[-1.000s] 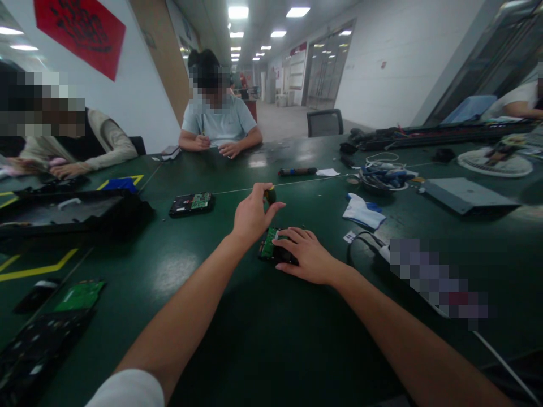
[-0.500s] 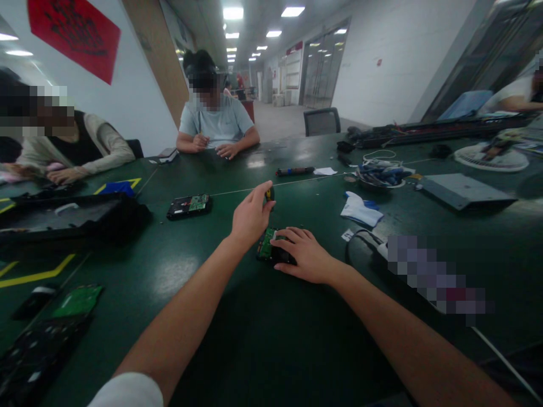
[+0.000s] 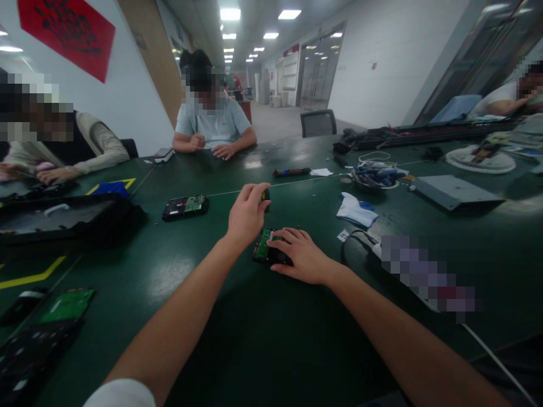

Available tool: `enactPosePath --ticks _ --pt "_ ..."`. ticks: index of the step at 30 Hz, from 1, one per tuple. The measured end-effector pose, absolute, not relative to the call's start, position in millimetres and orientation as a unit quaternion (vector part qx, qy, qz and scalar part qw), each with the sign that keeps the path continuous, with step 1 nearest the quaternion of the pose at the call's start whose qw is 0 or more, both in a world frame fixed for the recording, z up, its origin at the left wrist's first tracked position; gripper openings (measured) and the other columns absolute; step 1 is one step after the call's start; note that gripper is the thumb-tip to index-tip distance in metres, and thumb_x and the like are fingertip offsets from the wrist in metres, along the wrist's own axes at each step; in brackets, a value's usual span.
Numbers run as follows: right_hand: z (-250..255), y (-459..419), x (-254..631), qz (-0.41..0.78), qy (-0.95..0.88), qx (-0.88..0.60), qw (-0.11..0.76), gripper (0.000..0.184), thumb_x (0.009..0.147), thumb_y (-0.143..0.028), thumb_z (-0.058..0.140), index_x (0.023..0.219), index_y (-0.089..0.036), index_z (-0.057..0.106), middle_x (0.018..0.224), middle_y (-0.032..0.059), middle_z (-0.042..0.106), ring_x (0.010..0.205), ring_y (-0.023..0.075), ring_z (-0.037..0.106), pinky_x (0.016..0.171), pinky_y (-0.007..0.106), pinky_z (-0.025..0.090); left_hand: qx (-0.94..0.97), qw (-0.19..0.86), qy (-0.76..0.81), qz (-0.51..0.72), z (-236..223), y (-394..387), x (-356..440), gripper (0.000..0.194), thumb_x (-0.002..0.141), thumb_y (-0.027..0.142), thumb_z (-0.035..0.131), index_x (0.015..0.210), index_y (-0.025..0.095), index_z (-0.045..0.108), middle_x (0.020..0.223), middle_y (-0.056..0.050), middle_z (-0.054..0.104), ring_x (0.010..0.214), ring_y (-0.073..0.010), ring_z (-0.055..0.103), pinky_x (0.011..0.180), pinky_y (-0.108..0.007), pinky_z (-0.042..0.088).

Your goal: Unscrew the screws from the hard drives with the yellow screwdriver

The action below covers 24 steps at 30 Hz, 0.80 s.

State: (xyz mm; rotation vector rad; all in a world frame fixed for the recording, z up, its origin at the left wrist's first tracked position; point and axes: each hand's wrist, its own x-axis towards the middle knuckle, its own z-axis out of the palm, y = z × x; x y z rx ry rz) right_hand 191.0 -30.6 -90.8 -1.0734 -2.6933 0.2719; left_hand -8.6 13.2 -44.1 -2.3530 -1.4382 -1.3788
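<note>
My left hand (image 3: 246, 213) is closed in a pinch around a small yellow-and-black screwdriver handle (image 3: 266, 196), held upright over the far edge of a hard drive (image 3: 263, 244). The screwdriver's shaft and tip cannot be made out. The drive lies on the green table with its green circuit board up. My right hand (image 3: 303, 257) grips the drive from the right, fingers over its top and thumb along the near side, hiding much of it. A second hard drive (image 3: 185, 207) with a green board lies farther left.
Left stand a black tray (image 3: 59, 217) and, nearer, a black part with a green board (image 3: 68, 305). Right are a white glove (image 3: 357, 210), a power strip (image 3: 424, 277), a bowl of cables (image 3: 377, 174) and a grey metal box (image 3: 458, 189). Co-workers sit around the table.
The view has turned slightly to the right. My left fingers have shifted a little around the screwdriver handle. My right hand keeps its place on the hard drive.
</note>
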Motion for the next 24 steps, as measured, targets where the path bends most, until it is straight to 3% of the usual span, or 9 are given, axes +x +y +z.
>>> enactPosePath --ticks 4,8,13,19,24 --pt "-91 -30 191 0.093 -0.918 -0.367 0.115 0.064 0.096 -0.053 0.068 0.151 -0.024 0.056 0.159 0.0132 0.049 0.148 0.0425 0.039 0.119 0.064 0.033 -0.76 0.016 -0.483 -0.436 -51 13 -6 0.04 0.098 0.021 0.063 0.137 0.021 0.053 0.134 -0.015 0.068 0.107 -0.0249 0.071 0.094 -0.043 0.058" --pt "-92 -30 192 0.091 -0.918 -0.365 0.123 0.063 0.095 -0.053 0.07 0.15 -0.025 0.057 0.158 0.0135 0.05 0.147 0.0422 0.04 0.118 0.064 0.033 -0.743 -0.015 -0.481 -0.466 -54 16 -6 0.047 0.091 0.032 0.077 0.128 0.021 0.05 0.127 -0.014 0.072 0.101 -0.0271 0.073 0.089 -0.046 0.059" --pt "-93 -30 192 0.092 -0.919 -0.363 0.126 0.063 0.095 -0.053 0.069 0.15 -0.024 0.057 0.159 0.0138 0.049 0.147 0.0422 0.04 0.118 0.064 0.033 -0.762 -0.005 -0.454 -0.462 -46 13 -7 0.032 0.095 0.021 0.069 0.125 0.022 0.058 0.12 -0.01 0.07 0.1 -0.0224 0.07 0.09 -0.041 0.058" --pt "-91 -31 190 0.093 -0.917 -0.369 0.118 0.062 0.095 -0.052 0.07 0.149 -0.024 0.058 0.157 0.0143 0.051 0.147 0.0414 0.041 0.119 0.064 0.032 -0.77 0.022 -0.464 -0.437 -48 12 -6 0.04 0.099 0.013 0.055 0.137 0.023 0.058 0.133 -0.013 0.066 0.117 -0.0248 0.067 0.098 -0.042 0.056" --pt "-91 -31 191 0.093 -0.917 -0.37 0.114 0.063 0.095 -0.054 0.069 0.149 -0.025 0.058 0.159 0.0139 0.049 0.148 0.0425 0.04 0.118 0.065 0.033 -0.739 -0.033 -0.485 -0.466 -54 16 -4 0.048 0.09 0.028 0.076 0.131 0.02 0.052 0.133 -0.017 0.069 0.105 -0.0277 0.073 0.091 -0.046 0.059"
